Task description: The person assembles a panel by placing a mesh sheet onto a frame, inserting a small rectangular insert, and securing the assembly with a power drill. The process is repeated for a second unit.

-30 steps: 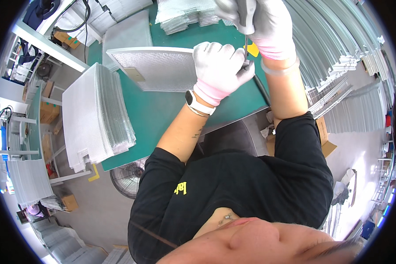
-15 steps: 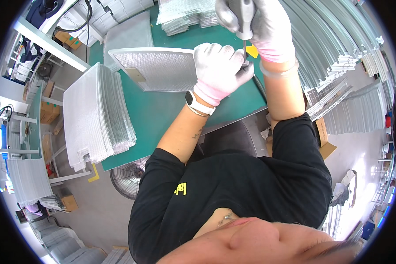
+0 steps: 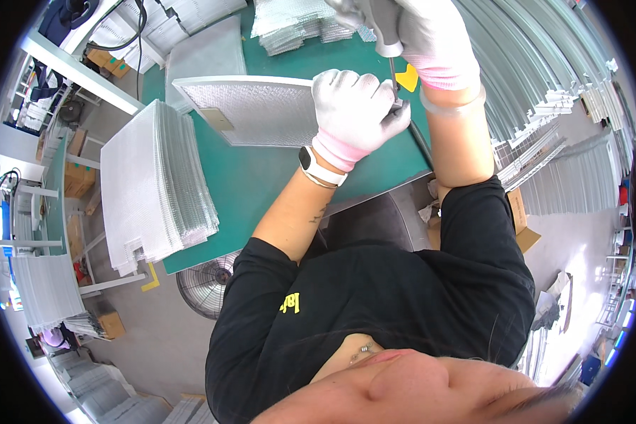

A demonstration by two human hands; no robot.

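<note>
My left hand (image 3: 352, 112), in a white glove with a pink cuff, is closed over the right end of a framed silver mesh panel (image 3: 268, 116). The panel stands tilted on its edge on the green table (image 3: 254, 191), with a small beige plate on its face. In my gloved right hand (image 3: 439, 44) is a grey electric screwdriver (image 3: 384, 32), cut off by the top of the picture. Its thin shaft points down to the panel end beside my left thumb. The tip's contact is hidden there. Just right of the shaft shows a yellow piece (image 3: 407, 78).
A tall stack of mesh sheets (image 3: 148, 184) stands on the table's left side. Another mesh stack (image 3: 297, 28) lies at the back. Long silver frame strips (image 3: 509, 63) fill the right side. A floor fan (image 3: 206, 286) sits below the table's front edge.
My right hand and the screwdriver have shifted slightly up and toward the left at the grip. My left hand and the panel have barely moved.
</note>
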